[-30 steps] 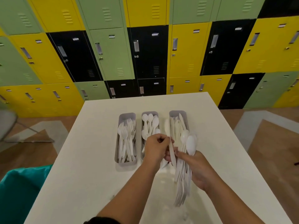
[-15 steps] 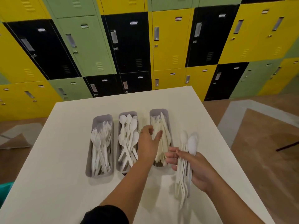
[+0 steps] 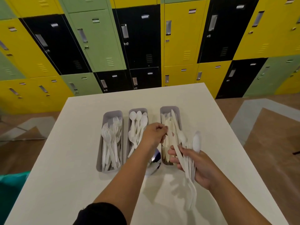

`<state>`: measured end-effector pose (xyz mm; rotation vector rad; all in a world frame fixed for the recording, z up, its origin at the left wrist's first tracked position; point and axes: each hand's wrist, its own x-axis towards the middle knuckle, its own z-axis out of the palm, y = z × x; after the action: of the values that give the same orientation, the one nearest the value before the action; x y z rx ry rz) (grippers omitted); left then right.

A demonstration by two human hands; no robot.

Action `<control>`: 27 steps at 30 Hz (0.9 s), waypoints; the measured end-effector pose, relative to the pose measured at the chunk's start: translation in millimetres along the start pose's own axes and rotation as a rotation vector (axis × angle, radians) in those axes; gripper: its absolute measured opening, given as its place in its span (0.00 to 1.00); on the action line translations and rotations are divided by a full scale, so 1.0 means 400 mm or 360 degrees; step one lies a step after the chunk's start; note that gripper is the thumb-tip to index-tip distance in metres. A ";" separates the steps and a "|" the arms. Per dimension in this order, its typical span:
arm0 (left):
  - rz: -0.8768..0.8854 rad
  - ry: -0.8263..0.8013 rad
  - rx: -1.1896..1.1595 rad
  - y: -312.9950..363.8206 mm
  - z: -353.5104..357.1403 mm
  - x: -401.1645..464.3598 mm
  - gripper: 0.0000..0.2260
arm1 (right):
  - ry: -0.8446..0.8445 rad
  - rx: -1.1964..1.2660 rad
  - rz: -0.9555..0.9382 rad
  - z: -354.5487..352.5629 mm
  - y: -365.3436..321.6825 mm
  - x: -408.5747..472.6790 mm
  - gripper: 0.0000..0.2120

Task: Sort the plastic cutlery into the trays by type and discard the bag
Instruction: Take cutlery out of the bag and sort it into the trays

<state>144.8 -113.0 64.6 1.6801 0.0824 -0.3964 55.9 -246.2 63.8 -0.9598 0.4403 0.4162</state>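
Cutlery of white plastic fills three grey trays set side by side on the white bench (image 3: 78, 143): the fork tray (image 3: 106, 117) on the left, the spoon tray (image 3: 132, 111) in the middle, the knife tray (image 3: 176, 109) on the right, every piece lying lengthwise, pointing away from the person. The right hand (image 3: 198, 166), just in front of the knife tray, grips a loose bundle of cutlery (image 3: 190, 161), its long axis running from near to far, spoon bowls at the far end and handles hanging out below the palm. The left hand (image 3: 154, 134), between the spoon and knife trays, pinches the far end of a knife (image 3: 174, 143) that slants back into the bundle. A crumpled clear bag (image 3: 155, 161) lies beneath the left forearm.
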 end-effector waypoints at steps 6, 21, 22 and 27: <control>-0.0064 -0.0315 0.0222 -0.005 0.023 -0.024 0.08 | 0.0198 -0.0028 -0.0136 0.010 0.001 0.017 0.07; 0.0251 0.0313 0.0875 -0.046 0.063 0.053 0.18 | 0.0225 -0.0008 -0.0138 -0.030 -0.003 0.034 0.09; 0.0188 0.0135 0.0722 -0.040 0.064 0.044 0.17 | 0.0191 -0.0023 -0.0132 -0.023 -0.006 0.032 0.09; -0.0256 -0.0597 0.0162 -0.021 0.045 -0.006 0.15 | 0.0106 -0.0089 -0.0079 0.022 0.004 0.025 0.09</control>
<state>136.3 -128.8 55.7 1.6767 -0.0817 -0.8422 65.0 -236.6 61.7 -1.0388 0.4662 0.3538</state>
